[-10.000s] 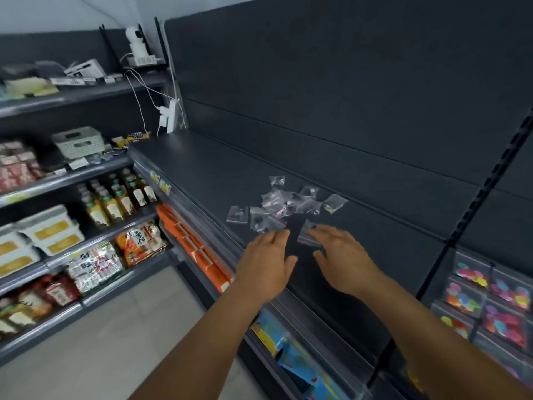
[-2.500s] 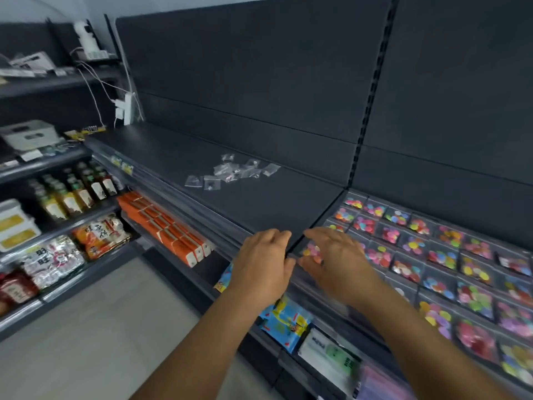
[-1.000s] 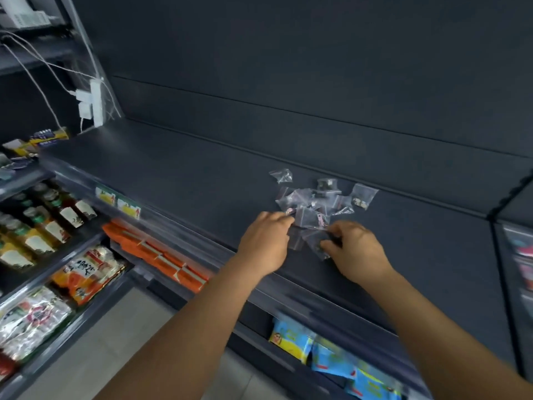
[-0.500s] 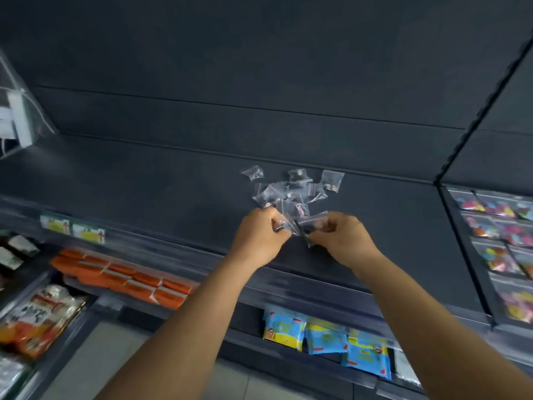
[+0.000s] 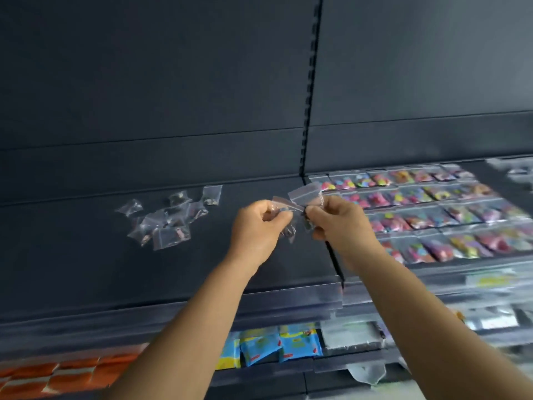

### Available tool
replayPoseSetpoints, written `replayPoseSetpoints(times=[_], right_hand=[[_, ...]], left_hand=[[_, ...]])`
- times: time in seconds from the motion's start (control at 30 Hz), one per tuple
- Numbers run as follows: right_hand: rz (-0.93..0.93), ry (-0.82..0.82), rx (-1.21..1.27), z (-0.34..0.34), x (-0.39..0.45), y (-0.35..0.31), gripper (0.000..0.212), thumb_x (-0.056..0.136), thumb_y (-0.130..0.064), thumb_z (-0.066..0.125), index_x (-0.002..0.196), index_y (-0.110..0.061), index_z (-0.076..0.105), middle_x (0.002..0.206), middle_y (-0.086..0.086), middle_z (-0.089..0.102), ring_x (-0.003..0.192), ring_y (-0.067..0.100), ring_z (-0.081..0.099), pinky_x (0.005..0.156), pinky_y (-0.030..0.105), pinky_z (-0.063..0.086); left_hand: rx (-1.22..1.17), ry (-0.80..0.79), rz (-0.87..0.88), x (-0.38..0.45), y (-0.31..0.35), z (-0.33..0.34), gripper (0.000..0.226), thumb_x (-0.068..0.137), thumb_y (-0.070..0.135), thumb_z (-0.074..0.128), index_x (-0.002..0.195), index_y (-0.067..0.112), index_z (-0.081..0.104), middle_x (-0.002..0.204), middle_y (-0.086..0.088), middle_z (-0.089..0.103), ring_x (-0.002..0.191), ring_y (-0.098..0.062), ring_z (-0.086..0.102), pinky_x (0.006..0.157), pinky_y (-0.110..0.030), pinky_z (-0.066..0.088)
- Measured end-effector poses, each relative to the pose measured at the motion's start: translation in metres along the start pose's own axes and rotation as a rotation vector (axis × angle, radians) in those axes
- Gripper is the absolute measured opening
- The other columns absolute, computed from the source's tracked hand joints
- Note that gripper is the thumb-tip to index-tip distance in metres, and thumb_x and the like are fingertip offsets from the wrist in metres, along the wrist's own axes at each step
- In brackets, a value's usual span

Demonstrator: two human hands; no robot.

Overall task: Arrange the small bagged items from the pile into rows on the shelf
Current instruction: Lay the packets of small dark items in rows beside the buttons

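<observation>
A loose pile of small clear bags (image 5: 170, 219) lies on the dark shelf (image 5: 72, 255), left of my hands. My left hand (image 5: 258, 226) pinches a small clear bag (image 5: 284, 207) between thumb and fingers. Close beside it my right hand (image 5: 336, 223) pinches another clear bag (image 5: 305, 196), whose top sticks up above the fingers. Both hands hover above the shelf near the upright divider (image 5: 310, 90). To the right, rows of bagged colourful items (image 5: 427, 215) cover the neighbouring shelf.
A clear price rail (image 5: 288, 295) runs along the shelf's front edge. Below it hang blue packets (image 5: 277, 346), orange packs (image 5: 57, 376) at the lower left, and pale bags (image 5: 354, 336) at the lower right. The dark back panel (image 5: 173, 82) rises behind the shelf.
Both hands lifted small bags out of the pile and carried them rightward toward the divider. The pile now lies to their left, and the filled rows have come into view.
</observation>
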State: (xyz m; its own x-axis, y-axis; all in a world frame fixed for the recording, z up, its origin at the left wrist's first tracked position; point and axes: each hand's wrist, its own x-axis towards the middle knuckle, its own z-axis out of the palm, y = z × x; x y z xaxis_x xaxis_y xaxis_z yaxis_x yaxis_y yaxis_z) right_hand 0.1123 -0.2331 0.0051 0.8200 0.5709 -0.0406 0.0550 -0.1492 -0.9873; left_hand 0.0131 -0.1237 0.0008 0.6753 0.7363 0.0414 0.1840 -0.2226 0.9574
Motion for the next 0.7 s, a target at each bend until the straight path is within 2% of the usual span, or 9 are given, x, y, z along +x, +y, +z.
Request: replayPoseSetpoints(times=[0.1,0.17,0.23,0.3,0.37,0.43,0.5,0.6,0.7], right_hand=[[0.019,0.079,0.037,-0.058,0.003,0.007,0.01,0.087,-0.011,0.061,0.084,-0.002,0.062,0.074,0.008,0.063,0.069,0.019,0.06,0.072,0.039,0.056],[0.023,0.113,0.056,-0.098,0.003,0.012,0.011,0.087,-0.009,0.061,0.087,0.002,0.061,0.073,0.008,0.065,0.066,0.016,0.062,0.064,0.033,0.058],[0.027,0.137,0.067,-0.14,0.003,0.018,0.009,0.087,-0.009,0.062,0.087,0.0,0.062,0.071,0.004,0.066,0.059,0.008,0.063,0.055,0.022,0.053],[0.029,0.151,0.079,-0.179,0.003,0.023,0.007,0.086,-0.011,0.064,0.085,-0.003,0.064,0.069,0.002,0.067,0.059,0.009,0.063,0.054,0.02,0.052],[0.028,0.163,0.103,-0.216,0.003,0.028,0.005,0.084,-0.009,0.066,0.079,-0.008,0.064,0.065,0.001,0.068,0.059,0.011,0.064,0.053,0.021,0.053],[0.035,0.182,0.122,-0.248,0.003,0.033,0.008,0.082,-0.006,0.067,0.077,-0.01,0.063,0.064,0.0,0.068,0.058,0.012,0.065,0.051,0.022,0.053],[0.025,0.233,0.082,-0.281,0.004,0.037,0.01,0.08,-0.008,0.069,0.074,-0.014,0.063,0.06,-0.006,0.068,0.052,0.007,0.062,0.046,0.02,0.047],[0.032,0.328,0.044,-0.33,0.007,0.046,0.006,0.078,-0.01,0.071,0.079,-0.01,0.065,0.067,-0.002,0.069,0.056,0.01,0.061,0.051,0.025,0.049],[0.047,0.391,0.133,-0.368,0.011,0.056,0.007,0.079,-0.008,0.07,0.081,-0.01,0.064,0.07,0.001,0.069,0.063,0.016,0.064,0.057,0.03,0.056]], left_hand=[[-0.076,-0.082,-0.028,-0.003,0.021,0.057,0.004,0.083,0.017,0.067,0.08,0.019,0.067,0.08,-0.002,0.071,0.077,-0.02,0.067,0.07,-0.034,0.059],[-0.091,-0.119,-0.032,-0.006,0.034,0.097,0.006,0.083,0.02,0.069,0.084,0.014,0.066,0.084,-0.007,0.071,0.082,-0.026,0.068,0.073,-0.039,0.057],[-0.071,-0.154,-0.028,-0.011,0.046,0.137,0.015,0.083,0.026,0.069,0.089,0.012,0.066,0.088,-0.009,0.071,0.081,-0.023,0.067,0.071,-0.038,0.055],[-0.068,-0.185,-0.017,-0.016,0.059,0.176,0.016,0.083,0.029,0.069,0.091,0.016,0.067,0.086,-0.003,0.072,0.079,-0.015,0.067,0.067,-0.029,0.053],[-0.078,-0.231,-0.003,-0.021,0.073,0.214,0.012,0.083,0.029,0.069,0.092,0.021,0.068,0.085,0.004,0.072,0.08,-0.012,0.068,0.071,-0.029,0.056],[-0.086,-0.271,0.007,-0.025,0.085,0.247,0.004,0.083,0.026,0.07,0.086,0.024,0.068,0.082,0.006,0.073,0.076,-0.009,0.068,0.069,-0.028,0.056],[-0.113,-0.312,0.02,-0.03,0.097,0.281,0.004,0.084,0.024,0.069,0.08,0.025,0.068,0.076,0.009,0.072,0.065,-0.005,0.066,0.059,-0.024,0.054],[-0.094,-0.355,0.047,-0.035,0.113,0.325,0.015,0.089,0.031,0.062,0.081,0.022,0.071,0.063,0.009,0.066,0.054,-0.009,0.059,0.053,-0.022,0.05],[-0.076,-0.378,0.07,-0.035,0.127,0.363,0.019,0.09,0.031,0.06,0.081,0.02,0.072,0.06,0.003,0.065,0.051,-0.009,0.057,0.05,-0.023,0.049]])
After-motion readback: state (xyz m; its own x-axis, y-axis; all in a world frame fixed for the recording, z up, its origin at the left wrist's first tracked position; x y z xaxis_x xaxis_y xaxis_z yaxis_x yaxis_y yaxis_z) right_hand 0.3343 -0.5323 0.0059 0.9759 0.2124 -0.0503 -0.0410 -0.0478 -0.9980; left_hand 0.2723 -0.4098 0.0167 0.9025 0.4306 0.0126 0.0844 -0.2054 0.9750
